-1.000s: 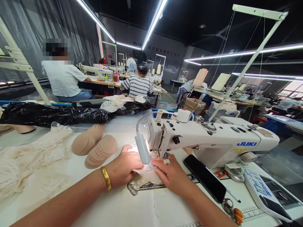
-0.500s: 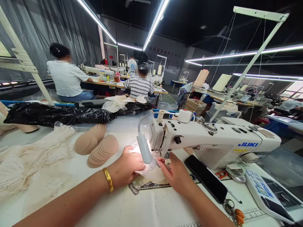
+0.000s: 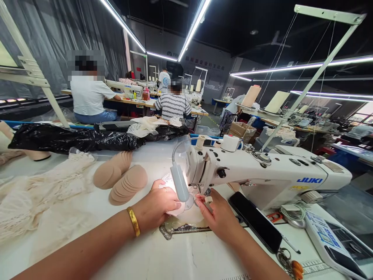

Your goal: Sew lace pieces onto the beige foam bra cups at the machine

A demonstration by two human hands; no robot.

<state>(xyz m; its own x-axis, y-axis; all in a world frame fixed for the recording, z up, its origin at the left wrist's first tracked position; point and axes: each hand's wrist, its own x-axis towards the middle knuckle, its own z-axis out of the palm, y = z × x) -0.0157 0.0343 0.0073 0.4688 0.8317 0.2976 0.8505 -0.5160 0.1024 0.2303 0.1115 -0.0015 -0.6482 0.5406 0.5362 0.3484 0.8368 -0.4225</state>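
A pale pink and white piece of fabric [image 3: 177, 211] lies on the bed of a white sewing machine [image 3: 268, 165], beside the needle area. My left hand [image 3: 161, 202], with a gold bangle at its wrist, is closed on the fabric's left side, thumb on top. Close to the presser foot, my right hand [image 3: 217, 212] pinches the fabric's right edge between thumb and fingers. A small grey lamp [image 3: 179, 182] on a bendable neck lights the spot and covers part of the fabric. The needle itself cannot be made out.
Beige oval pads [image 3: 128, 184] lie in overlapping stacks to the left, near cream lace [image 3: 64, 182]. Behind them stretches a black plastic bag [image 3: 72, 138]. A phone [image 3: 256, 221], keys [image 3: 285, 258] and a white box-like device [image 3: 332, 241] lie to the right. Co-workers sit at machines farther back.
The whole view has shifted slightly, with the machine appearing a little farther right. Both hands keep their hold on the fabric, almost unmoved. A co-worker at the left has turned the head.
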